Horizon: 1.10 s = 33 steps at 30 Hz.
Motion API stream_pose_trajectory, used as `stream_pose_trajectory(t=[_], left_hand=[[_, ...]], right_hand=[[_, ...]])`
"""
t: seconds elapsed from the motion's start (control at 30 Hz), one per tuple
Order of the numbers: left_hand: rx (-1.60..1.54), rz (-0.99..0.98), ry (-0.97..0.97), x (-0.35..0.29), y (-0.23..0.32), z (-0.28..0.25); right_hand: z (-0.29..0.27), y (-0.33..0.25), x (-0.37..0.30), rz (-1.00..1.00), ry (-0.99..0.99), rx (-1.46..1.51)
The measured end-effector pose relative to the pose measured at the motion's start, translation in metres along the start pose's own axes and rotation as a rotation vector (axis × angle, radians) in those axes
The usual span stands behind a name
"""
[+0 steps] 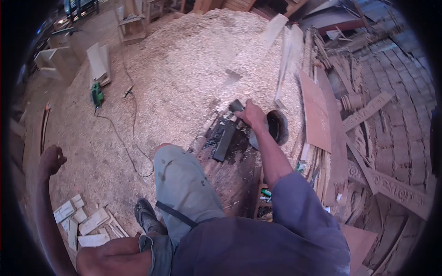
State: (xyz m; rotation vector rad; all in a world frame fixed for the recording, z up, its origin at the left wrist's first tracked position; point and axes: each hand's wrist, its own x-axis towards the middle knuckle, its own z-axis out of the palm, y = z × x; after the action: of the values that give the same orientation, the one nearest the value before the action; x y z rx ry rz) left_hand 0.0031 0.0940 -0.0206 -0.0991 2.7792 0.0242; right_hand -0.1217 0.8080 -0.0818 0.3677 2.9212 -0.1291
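Observation:
My right hand [253, 115] is closed on a dark grey block [236, 106] at the far end of a dark, wet-looking wooden bench [230, 184]. Just nearer lies a long dark rectangular block [225, 143], which looks like a sharpening stone, with pale shavings and wet smears around it. Right beside my wrist stands a round bucket [282, 129] with a dark inside, partly hidden by my forearm. Out at the far left, my left hand [53, 159] hangs in the air, its fingers loosely curled and nothing visible in them.
Wood shavings [198, 50] cover the floor ahead. A green power tool [96, 95] with a trailing cord lies left, near stacked boards [97, 64]. Wood offcuts [94, 221] lie lower left. Planks, a flat panel [316, 110] and a carved board [396, 191] crowd the right.

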Motion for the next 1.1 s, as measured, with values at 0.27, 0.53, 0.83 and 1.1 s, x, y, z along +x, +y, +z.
stream_pose_trajectory(t=[0.27,0.53,0.83,1.1], left_hand=[[-0.136,0.101,-0.068,0.006,0.046,0.014],[-0.045,0.012,-0.117,-0.027,0.046,0.006],[-0.068,-0.061,-0.117,-0.059,0.037,0.01],[-0.092,0.023,-0.13,-0.038,0.03,0.04]], right_hand=[[-0.053,0.103,-0.033,0.183,0.103,0.758],[0.032,0.164,-0.002,-0.11,-0.106,0.155],[0.065,0.147,0.0,-0.107,-0.079,0.183],[-0.034,0.129,-0.084,0.266,0.141,1.485]])
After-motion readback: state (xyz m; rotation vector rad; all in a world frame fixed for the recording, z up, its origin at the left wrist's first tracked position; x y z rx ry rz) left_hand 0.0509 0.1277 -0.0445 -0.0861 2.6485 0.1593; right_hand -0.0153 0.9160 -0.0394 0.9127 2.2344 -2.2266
